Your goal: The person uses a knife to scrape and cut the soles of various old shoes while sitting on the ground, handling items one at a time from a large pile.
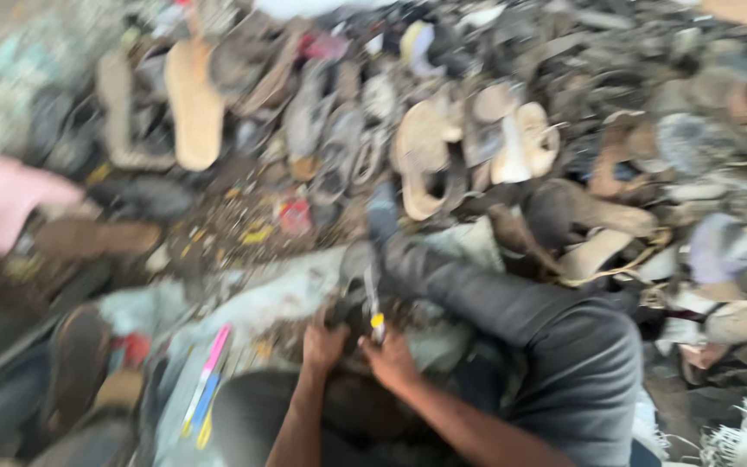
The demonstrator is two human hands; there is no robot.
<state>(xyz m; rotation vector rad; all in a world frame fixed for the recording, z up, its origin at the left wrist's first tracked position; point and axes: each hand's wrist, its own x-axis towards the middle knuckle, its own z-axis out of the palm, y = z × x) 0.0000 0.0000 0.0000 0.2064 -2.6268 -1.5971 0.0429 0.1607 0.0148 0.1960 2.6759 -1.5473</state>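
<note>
My left hand point(323, 344) closes its fingers on a dark shoe point(354, 281) by my knee; my right hand point(391, 359) grips a yellow-handled tool point(374, 304) against it. Beyond lies a blurred heap of worn shoes point(443, 147).

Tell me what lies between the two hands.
In the head view, a thin tool with a yellow part stands between the left hand and right hand, against a dark shoe. Blur hides its kind.

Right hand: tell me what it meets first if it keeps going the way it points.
The right hand points up-left; first comes the dark shoe it works on, likely already touching, though blur hides the contact.
</note>
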